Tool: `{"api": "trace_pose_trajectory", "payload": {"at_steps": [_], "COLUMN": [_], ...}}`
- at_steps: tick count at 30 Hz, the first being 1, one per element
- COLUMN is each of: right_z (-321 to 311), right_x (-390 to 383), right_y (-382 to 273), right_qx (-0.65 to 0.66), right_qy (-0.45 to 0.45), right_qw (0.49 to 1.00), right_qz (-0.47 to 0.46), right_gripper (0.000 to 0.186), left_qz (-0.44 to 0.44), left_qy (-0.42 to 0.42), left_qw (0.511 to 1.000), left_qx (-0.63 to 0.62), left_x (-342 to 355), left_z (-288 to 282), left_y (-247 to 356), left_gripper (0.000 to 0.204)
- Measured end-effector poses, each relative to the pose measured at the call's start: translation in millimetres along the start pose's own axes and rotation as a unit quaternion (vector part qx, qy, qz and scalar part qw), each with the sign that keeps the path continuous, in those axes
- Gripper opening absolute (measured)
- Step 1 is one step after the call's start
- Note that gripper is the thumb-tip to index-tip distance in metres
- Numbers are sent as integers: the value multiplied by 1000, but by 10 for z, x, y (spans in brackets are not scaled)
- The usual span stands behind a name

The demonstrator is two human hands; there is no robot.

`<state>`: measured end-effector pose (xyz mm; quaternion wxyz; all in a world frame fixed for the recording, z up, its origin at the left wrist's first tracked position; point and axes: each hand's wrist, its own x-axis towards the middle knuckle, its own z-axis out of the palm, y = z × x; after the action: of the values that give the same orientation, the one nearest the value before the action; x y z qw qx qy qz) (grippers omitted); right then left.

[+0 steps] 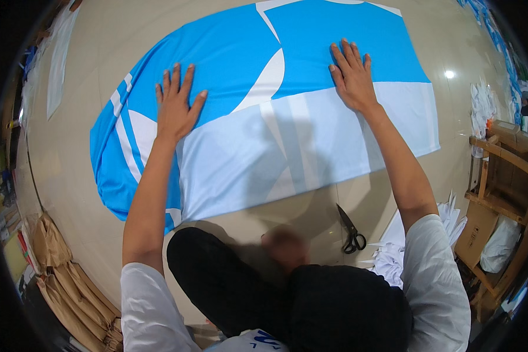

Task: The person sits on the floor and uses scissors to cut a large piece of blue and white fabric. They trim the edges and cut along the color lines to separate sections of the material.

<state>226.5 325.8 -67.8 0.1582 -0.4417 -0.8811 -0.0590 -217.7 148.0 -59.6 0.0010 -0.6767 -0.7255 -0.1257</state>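
A large piece of blue and white fabric (223, 64) lies spread over the tiled floor in front of me. Its near part shows a pale, whitish side (229, 158), along a straight line where it meets the blue. My left hand (178, 108) rests flat on the blue on the left, fingers spread, close to that line. Farther right, my right hand (353, 79) also presses flat on the fabric, fingers apart. At the left the cloth is bunched in loose folds. Black-handled scissors (350, 230) lie on the floor between the fabric and my legs, touched by neither hand.
White fabric scraps (390, 261) are piled beside my right arm. A wooden frame (498, 170) with cardboard boxes and a plastic bag stands at the right. Brown folded material (73, 287) lies at the lower left. My bent legs in dark trousers (229, 276) fill the near middle.
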Motion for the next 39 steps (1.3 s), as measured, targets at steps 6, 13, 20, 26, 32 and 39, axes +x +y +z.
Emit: {"api": "trace_pose_trajectory", "payload": {"at_steps": [6, 13, 20, 26, 32, 39], "right_z": [-413, -465, -495, -592, -602, -480], "right_x": [21, 101, 104, 46, 37, 3], "right_y": [-634, -1025, -1105, -1115, -1135, -1123], "right_qx": [339, 304, 307, 342, 349, 332], "right_qy": [-39, -185, -193, -202, -184, -178], "right_qw": [939, 932, 928, 916, 919, 926], "right_qz": [-51, -69, -79, -61, -28, -9], "right_gripper": [19, 14, 8, 9, 11, 9], "left_qz": [-45, 21, 98, 88, 65, 40], "left_qy": [18, 29, 10, -5, 2, 3], "left_qw": [998, 996, 983, 978, 978, 981], "left_qx": [-38, -80, -152, -190, -196, -192], "left_x": [-407, -762, -587, -396, -310, -285], "left_z": [-273, -501, -499, -346, -259, -249], "left_y": [-450, -272, 614, 933, 984, 1037], "left_gripper": [74, 47, 35, 32, 14, 10]}}
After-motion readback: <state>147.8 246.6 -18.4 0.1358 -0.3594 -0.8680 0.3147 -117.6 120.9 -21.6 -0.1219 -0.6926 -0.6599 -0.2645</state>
